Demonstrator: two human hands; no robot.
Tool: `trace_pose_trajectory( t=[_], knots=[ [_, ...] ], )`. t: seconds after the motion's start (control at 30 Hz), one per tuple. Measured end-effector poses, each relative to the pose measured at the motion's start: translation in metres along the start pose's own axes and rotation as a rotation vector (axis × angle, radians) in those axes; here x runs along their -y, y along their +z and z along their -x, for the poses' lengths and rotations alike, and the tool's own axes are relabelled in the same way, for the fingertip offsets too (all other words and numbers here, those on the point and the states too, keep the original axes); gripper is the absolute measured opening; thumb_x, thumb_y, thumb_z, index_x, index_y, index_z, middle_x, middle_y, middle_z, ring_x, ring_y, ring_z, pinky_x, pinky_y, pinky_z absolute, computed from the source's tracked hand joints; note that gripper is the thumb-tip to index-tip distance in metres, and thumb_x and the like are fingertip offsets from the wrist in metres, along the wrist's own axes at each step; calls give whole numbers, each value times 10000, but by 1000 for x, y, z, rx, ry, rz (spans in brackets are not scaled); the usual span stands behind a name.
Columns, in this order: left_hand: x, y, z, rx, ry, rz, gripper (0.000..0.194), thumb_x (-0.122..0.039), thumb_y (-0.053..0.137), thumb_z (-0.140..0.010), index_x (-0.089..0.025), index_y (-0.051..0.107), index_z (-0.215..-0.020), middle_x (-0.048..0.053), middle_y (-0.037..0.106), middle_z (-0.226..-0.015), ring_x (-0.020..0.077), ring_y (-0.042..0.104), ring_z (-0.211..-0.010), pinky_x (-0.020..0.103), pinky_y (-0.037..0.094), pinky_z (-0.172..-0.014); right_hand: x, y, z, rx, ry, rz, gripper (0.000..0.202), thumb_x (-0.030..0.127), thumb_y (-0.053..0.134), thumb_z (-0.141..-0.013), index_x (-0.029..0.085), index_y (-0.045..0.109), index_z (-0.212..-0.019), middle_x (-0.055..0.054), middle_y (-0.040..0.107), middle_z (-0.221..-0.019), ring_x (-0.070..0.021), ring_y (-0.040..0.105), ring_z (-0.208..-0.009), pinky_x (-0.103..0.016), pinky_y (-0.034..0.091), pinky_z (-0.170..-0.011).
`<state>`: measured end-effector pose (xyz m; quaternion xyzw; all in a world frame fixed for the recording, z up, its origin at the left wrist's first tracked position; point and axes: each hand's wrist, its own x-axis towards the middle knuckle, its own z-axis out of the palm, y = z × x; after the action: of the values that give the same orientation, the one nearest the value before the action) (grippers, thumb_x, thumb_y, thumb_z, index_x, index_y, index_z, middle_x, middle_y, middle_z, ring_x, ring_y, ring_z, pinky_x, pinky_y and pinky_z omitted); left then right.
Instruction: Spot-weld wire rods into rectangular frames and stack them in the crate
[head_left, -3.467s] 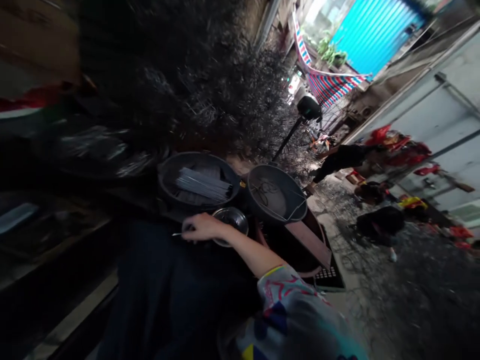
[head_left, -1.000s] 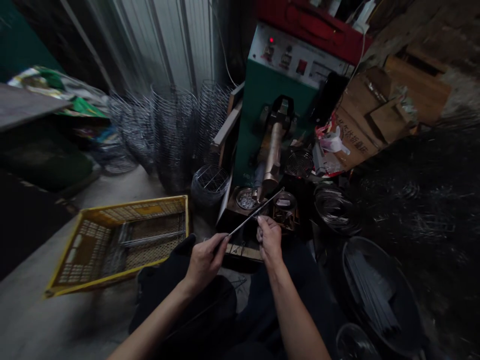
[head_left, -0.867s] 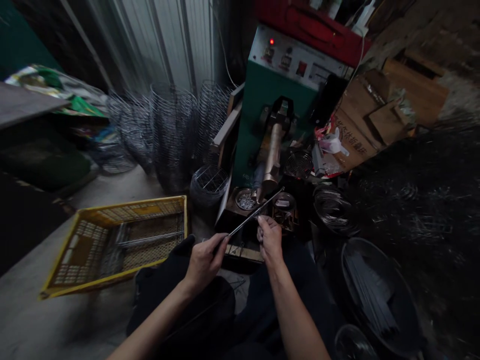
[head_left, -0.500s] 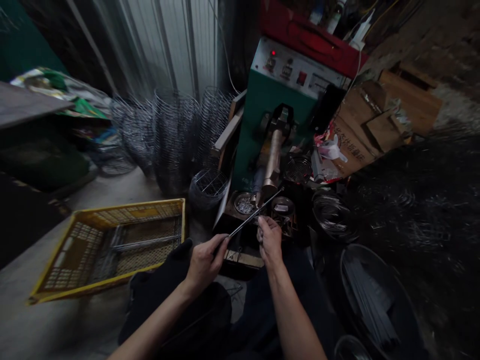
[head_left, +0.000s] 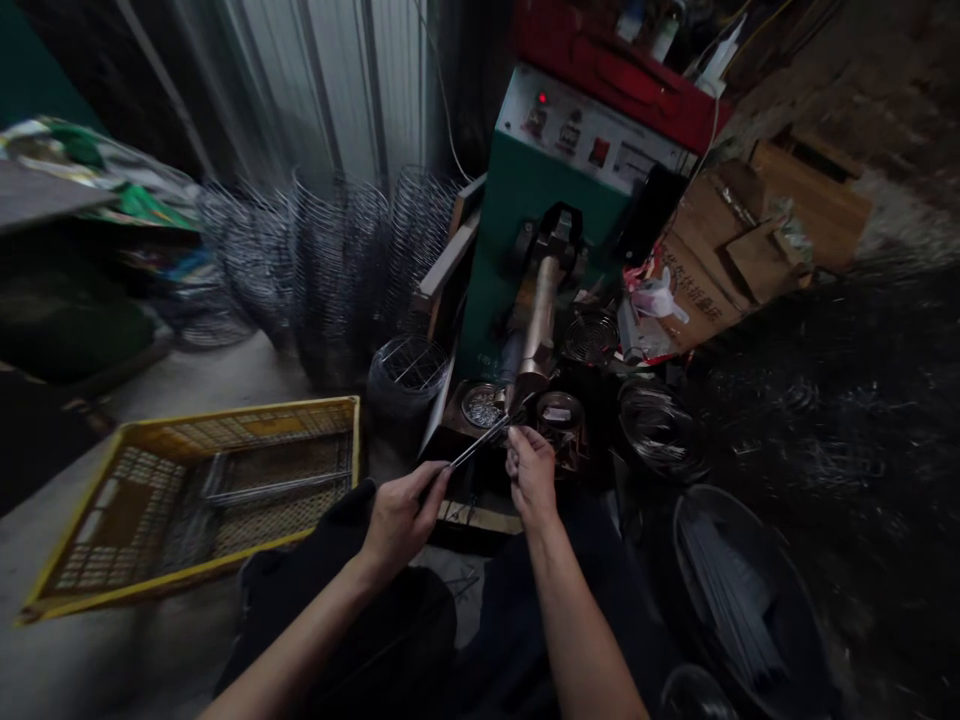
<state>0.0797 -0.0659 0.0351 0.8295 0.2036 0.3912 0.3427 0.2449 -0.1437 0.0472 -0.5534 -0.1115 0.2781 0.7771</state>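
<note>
My left hand (head_left: 405, 512) is closed around the near end of a thin metal rod (head_left: 480, 444), which slants up and right. The rod's far end lies at the tip of the machine's brass-coloured electrode arm (head_left: 541, 318). My right hand (head_left: 532, 472) is closed in a pinch just right of the rod, near that tip; whatever lies between its fingers is too small to make out. Left of the tip sits a round dish of small metal pieces (head_left: 482, 405). Another round dish (head_left: 559, 411) stands to the right.
Behind rises the green machine (head_left: 491, 215) with a lit red lamp. A yellow crate (head_left: 199, 418) holding rods is at left. Stacks of wire baskets (head_left: 337, 265) line the wall. Wire rings (head_left: 660, 430), a tub of metal strips (head_left: 731, 590) and cardboard (head_left: 705, 270) are at right.
The rod's far end has drawn back down and left, to the electrode tip. Both hands stay closed near the machine. The whole view has shifted slightly.
</note>
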Motion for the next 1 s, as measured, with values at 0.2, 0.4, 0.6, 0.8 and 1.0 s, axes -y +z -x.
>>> trace_pose_trajectory(
  t=[0.2,0.4,0.6,0.8,1.0],
  knots=[
    [-1,-6,-3,39,-2,-12,192,-264,541,-954,-138,685,-962,33,744,-801,139,696,-654,199,473,-621,0,-2,-1,1,9,-4,296,395,798,-676,172,603,-675,107,395,-457,-29,263,-379,-179,170,-347],
    [4,-9,-10,84,-45,39,221,-291,547,-943,-137,702,-904,17,713,-723,126,656,-595,195,449,-581,1,-3,-2,-11,1,28,344,422,806,-646,177,565,-660,114,404,-459,-23,258,-369,-174,177,-340],
    [9,-5,-27,108,-47,133,230,-303,549,-944,-147,705,-879,21,722,-745,131,667,-643,194,456,-609,4,-6,-7,-53,-27,33,334,421,815,-629,171,603,-694,121,380,-421,-28,256,-353,-186,164,-358],
    [7,6,-35,94,14,113,217,-298,548,-950,-153,688,-869,18,698,-718,128,648,-612,211,441,-606,7,-15,-16,-32,-87,45,371,477,802,-664,175,587,-683,118,362,-428,-32,248,-366,-192,150,-371],
    [9,12,-36,99,21,104,200,-274,540,-955,-153,679,-879,22,700,-734,122,646,-617,206,441,-606,6,-16,-21,-31,-94,72,343,473,764,-687,183,580,-685,119,353,-422,-42,235,-370,-205,150,-378]
  ],
)
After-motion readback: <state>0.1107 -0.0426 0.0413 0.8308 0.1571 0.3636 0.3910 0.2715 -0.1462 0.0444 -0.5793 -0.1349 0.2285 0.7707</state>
